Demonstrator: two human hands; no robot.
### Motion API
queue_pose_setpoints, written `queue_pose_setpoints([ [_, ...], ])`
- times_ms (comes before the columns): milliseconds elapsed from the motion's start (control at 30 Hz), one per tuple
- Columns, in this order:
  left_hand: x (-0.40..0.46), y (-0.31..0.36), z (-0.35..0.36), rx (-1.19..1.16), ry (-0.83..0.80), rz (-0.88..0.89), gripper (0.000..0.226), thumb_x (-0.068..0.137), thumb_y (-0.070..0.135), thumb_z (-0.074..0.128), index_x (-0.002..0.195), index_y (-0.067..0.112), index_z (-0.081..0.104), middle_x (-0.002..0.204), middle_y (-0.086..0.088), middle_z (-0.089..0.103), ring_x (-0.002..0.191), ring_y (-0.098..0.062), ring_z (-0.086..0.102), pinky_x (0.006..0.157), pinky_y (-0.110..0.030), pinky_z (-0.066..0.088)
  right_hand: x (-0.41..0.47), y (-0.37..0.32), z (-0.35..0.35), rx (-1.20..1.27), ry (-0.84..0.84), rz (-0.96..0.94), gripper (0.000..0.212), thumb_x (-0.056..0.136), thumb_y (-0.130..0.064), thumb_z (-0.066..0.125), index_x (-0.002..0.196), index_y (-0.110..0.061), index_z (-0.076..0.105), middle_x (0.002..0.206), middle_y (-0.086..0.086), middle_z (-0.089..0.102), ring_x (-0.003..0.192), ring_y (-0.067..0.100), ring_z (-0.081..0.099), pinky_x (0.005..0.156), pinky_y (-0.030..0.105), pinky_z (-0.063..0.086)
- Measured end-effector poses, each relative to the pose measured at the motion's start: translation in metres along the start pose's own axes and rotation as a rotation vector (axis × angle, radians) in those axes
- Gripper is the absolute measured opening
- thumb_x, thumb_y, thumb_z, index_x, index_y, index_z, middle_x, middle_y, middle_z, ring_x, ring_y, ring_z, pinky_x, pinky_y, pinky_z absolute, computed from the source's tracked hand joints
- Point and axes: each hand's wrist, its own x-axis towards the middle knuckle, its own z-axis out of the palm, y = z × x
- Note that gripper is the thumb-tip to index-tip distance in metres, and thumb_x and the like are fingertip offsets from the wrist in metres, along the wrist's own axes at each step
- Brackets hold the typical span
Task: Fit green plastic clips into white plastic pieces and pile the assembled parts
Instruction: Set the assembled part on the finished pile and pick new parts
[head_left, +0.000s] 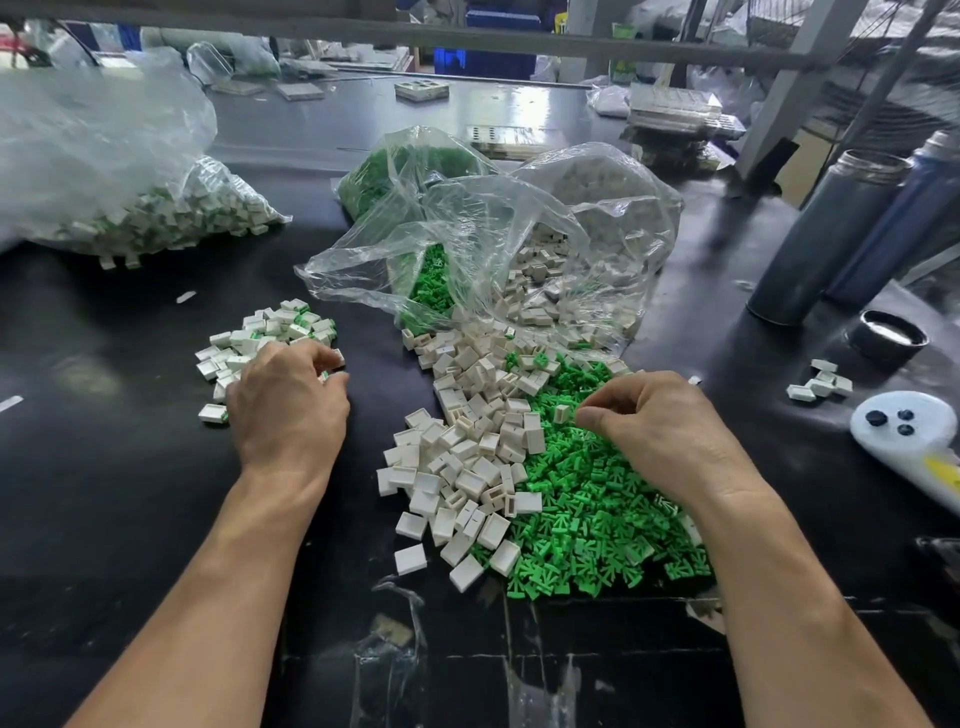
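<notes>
A heap of loose white plastic pieces (467, 457) lies in the middle of the black table, with a heap of green clips (592, 514) against its right side. A small pile of assembled white-and-green parts (260, 332) sits to the left. My left hand (288, 405) rests at the near edge of that pile with its fingers curled down; what they hold is hidden. My right hand (670, 431) hovers over the green clips, thumb and fingers curled together near one white piece (562, 413). Whether they pinch a clip is hidden.
An open clear bag (519, 249) spills white pieces and green clips behind the heaps. A big bag of assembled parts (130, 171) lies far left. Two metal flasks (831, 234), a black lid (889, 335), several white pieces (821, 384) and a white controller (904, 431) stand right.
</notes>
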Motion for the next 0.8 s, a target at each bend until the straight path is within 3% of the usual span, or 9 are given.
queue_pose_setpoints([
  [100,-0.005,0.007,0.0,-0.107,-0.053,0.081,0.008,0.09,0.02,0.077,0.098,0.022,0.077,0.097,-0.001,0.072,0.088,-0.022,0.067,0.085,-0.037,0.054,0.0,-0.001,-0.001,-0.033,-0.058,-0.004,0.008,0.085,-0.047,0.083,0.082,-0.042,0.079,0.085,-0.019,0.069,0.082,0.002,0.063,0.079,0.03,0.053],
  [200,-0.01,0.015,-0.001,-0.224,-0.237,0.061,0.002,0.09,0.026,0.078,0.091,0.027,0.077,0.082,0.016,0.069,0.075,0.002,0.061,0.067,-0.016,0.044,0.0,-0.001,0.002,-0.077,-0.066,-0.007,0.008,0.085,-0.044,0.083,0.08,-0.04,0.079,0.081,-0.019,0.068,0.081,0.001,0.062,0.082,0.031,0.054],
  [333,-0.015,0.018,0.002,-0.245,-0.448,0.02,0.005,0.089,0.031,0.08,0.086,0.033,0.076,0.078,0.02,0.072,0.07,0.007,0.066,0.061,-0.012,0.045,0.001,-0.002,0.005,-0.064,-0.063,0.008,0.008,0.083,-0.043,0.085,0.08,-0.04,0.078,0.078,-0.019,0.072,0.082,0.004,0.066,0.086,0.037,0.058],
  [433,-0.017,0.019,0.006,-0.261,-0.504,0.016,0.006,0.091,0.026,0.078,0.092,0.032,0.077,0.079,0.021,0.069,0.064,0.021,0.06,0.049,0.0,0.04,0.001,-0.002,0.005,-0.076,-0.064,0.005,0.008,0.084,-0.042,0.085,0.08,-0.039,0.078,0.078,-0.019,0.072,0.082,0.004,0.065,0.086,0.036,0.058],
  [533,-0.016,0.02,0.008,-0.23,-0.516,0.023,0.009,0.096,0.024,0.072,0.096,0.031,0.078,0.08,0.024,0.067,0.063,0.027,0.055,0.047,0.001,0.039,0.002,-0.002,0.005,-0.099,-0.072,-0.001,0.008,0.085,-0.042,0.084,0.082,-0.037,0.078,0.081,-0.018,0.071,0.084,0.003,0.064,0.084,0.033,0.056],
  [700,-0.014,0.019,0.008,-0.193,-0.53,0.018,0.019,0.098,0.02,0.068,0.099,0.036,0.078,0.084,0.026,0.068,0.072,0.01,0.064,0.065,-0.01,0.043,0.002,-0.003,0.006,-0.081,-0.046,0.002,0.014,0.083,-0.039,0.086,0.079,-0.034,0.073,0.083,-0.016,0.069,0.08,0.003,0.062,0.07,0.027,0.048],
  [800,-0.014,0.019,0.009,-0.165,-0.529,0.043,0.022,0.097,0.018,0.069,0.098,0.038,0.079,0.084,0.029,0.064,0.071,0.016,0.06,0.063,-0.007,0.04,0.001,-0.003,0.007,-0.055,-0.021,-0.008,0.017,0.083,-0.038,0.086,0.078,-0.034,0.071,0.082,-0.015,0.068,0.078,0.003,0.061,0.065,0.025,0.045],
])
